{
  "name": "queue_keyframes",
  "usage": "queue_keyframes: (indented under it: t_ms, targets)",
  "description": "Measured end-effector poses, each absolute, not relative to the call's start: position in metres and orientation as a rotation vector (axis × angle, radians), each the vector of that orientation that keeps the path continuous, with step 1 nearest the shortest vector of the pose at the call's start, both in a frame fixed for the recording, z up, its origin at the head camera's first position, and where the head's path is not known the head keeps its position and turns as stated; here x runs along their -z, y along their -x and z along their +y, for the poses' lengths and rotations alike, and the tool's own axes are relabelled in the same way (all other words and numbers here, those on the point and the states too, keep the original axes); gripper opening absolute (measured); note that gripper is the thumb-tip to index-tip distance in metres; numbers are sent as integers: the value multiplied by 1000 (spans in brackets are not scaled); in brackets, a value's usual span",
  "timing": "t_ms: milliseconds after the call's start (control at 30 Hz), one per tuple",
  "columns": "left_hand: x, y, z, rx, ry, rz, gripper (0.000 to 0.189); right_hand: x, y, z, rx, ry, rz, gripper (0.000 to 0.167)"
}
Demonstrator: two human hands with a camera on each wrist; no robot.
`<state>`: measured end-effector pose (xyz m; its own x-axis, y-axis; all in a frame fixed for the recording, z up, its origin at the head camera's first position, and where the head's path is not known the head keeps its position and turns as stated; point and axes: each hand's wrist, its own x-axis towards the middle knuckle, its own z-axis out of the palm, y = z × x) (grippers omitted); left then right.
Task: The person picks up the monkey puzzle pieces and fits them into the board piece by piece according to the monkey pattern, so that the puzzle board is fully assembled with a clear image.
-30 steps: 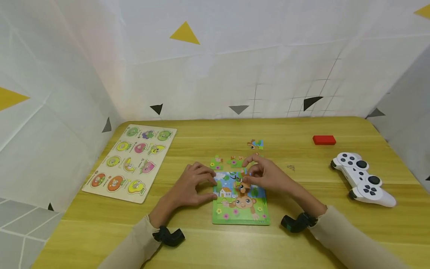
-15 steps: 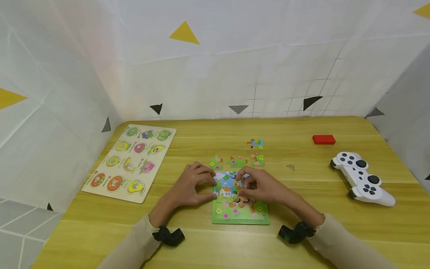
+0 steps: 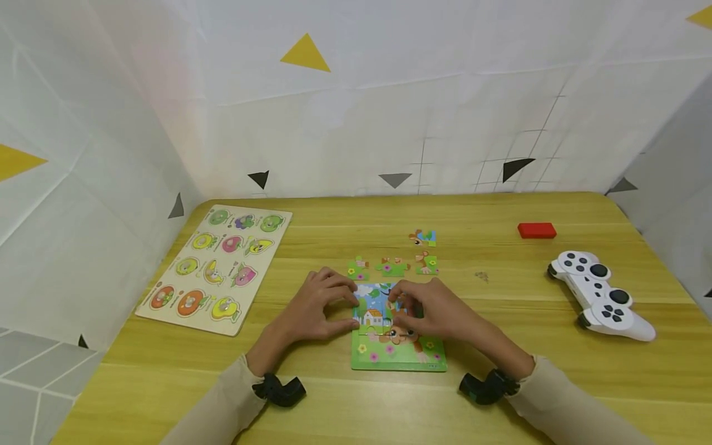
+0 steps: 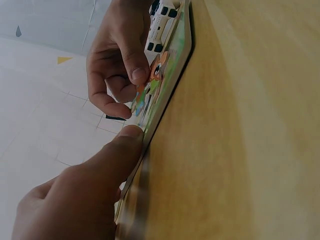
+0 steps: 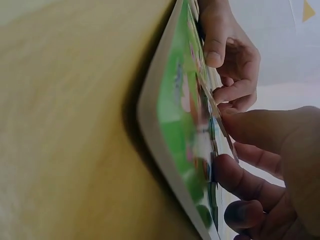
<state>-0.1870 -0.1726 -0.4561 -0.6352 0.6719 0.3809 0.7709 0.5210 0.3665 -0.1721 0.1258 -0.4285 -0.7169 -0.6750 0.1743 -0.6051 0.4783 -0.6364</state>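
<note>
In the head view a square picture puzzle board (image 3: 398, 366) with a green rim lies on the table, printed with a house and a monkey. My left hand (image 3: 314, 309) rests at its left edge, thumb and fingertips apart and touching that edge. Over the board's middle, my right hand (image 3: 445, 310) pinches a small puzzle piece (image 4: 138, 101) between thumb and fingers. The right wrist view has this piece tilted, one end close to the board. From above, the right fingers hide most of it.
Just beyond the board lie loose puzzle pieces: a flowered one (image 3: 358, 270), a green one (image 3: 393, 267), a monkey-hand one (image 3: 427, 264) and a brown-and-blue one (image 3: 424, 238). A fruit board (image 3: 228, 321) lies left; a white game controller (image 3: 601, 296) and red block (image 3: 536, 231) lie right.
My right hand has moved slightly left and down over the board with the piece, uncovering the loose monkey-hand piece behind it. The left hand has stayed at the board's edge.
</note>
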Motion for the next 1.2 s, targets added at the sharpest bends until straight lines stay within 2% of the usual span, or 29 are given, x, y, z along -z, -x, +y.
queue_keyframes:
  t_ms: [300,600,1200]
  targets:
    - [455,187,-172,767,1241,-2541,28,424,171,126,1000,1130,2672,22]
    - [455,188,-173,767,1234,-2557,29,424,170,126,837,1408,2744,18]
    - [456,188,-172,768,1233,-2573,29,422,165,123,789,1344,2725,12]
